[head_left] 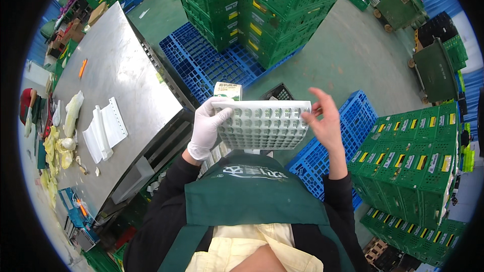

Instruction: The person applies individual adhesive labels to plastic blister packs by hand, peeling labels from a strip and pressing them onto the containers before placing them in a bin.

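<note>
In front of my apron I hold up a white sheet of small round green-and-white stickers [264,126], set in several rows. My left hand [205,126], in a white glove, grips its upper left corner, thumb on the front. My bare right hand [325,118] is at the sheet's right edge with the fingers apart. Its thumb is close to the edge; whether it touches I cannot tell. Just beyond my left hand shows a white-and-green printed packet or label [228,90], partly hidden by the glove and the sheet.
To the left stands a metal table [126,65] with a curled white sheet [103,131], yellow scraps [52,146] and an orange pen-like tool [82,68]. Stacked green crates [272,15] stand ahead on a blue pallet [186,60]. More green crates [403,166] are at the right.
</note>
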`<control>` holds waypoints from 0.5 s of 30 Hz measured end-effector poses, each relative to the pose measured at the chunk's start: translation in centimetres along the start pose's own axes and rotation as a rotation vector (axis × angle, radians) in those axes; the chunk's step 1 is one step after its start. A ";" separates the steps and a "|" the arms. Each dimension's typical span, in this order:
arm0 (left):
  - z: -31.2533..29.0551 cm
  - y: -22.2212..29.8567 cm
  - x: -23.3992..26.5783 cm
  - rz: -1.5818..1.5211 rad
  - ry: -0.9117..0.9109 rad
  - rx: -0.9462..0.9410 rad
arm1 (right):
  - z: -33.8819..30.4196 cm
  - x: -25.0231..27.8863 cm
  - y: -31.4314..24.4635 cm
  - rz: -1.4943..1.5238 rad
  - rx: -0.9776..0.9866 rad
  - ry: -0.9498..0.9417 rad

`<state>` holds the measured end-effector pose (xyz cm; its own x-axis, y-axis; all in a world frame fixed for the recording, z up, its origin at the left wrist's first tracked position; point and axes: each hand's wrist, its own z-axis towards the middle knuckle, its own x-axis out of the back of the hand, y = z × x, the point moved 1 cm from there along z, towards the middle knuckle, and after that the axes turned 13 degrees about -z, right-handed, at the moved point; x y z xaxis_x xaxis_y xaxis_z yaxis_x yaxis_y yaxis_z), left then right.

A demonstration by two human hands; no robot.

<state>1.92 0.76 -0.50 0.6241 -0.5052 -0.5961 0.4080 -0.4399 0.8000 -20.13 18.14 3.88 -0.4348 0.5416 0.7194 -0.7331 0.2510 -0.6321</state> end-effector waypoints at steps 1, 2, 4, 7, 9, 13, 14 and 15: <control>0.1 0.4 -0.7 -0.044 -0.021 -0.022 | -0.4 -0.6 0.1 0.094 -0.006 -0.035; 0.2 0.3 -1.0 -0.054 -0.025 -0.046 | -0.8 -1.3 0.3 0.188 -0.013 -0.071; 0.3 0.3 -1.2 -0.064 -0.023 -0.096 | -1.4 -1.5 -0.7 0.358 -0.103 -0.059; 0.6 0.0 0.3 0.004 -0.010 -0.082 | -1.7 -1.1 -1.3 0.458 -0.155 -0.058; 0.6 0.2 0.2 0.044 0.018 -0.048 | -1.6 -1.2 -0.9 0.471 -0.186 -0.068; 0.0 1.1 -1.7 0.065 0.056 0.097 | -1.7 -1.3 0.3 0.391 -0.288 -0.053; 0.0 0.9 -1.6 0.068 0.047 0.085 | -1.7 -1.2 0.5 0.369 -0.290 -0.039; -0.1 0.5 -1.2 0.074 0.044 0.071 | -1.7 -1.2 0.5 0.352 -0.289 -0.031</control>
<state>1.45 1.22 0.66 0.6802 -0.5054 -0.5310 0.3126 -0.4553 0.8337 -19.13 18.99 2.21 -0.6502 0.6106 0.4521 -0.3642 0.2718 -0.8908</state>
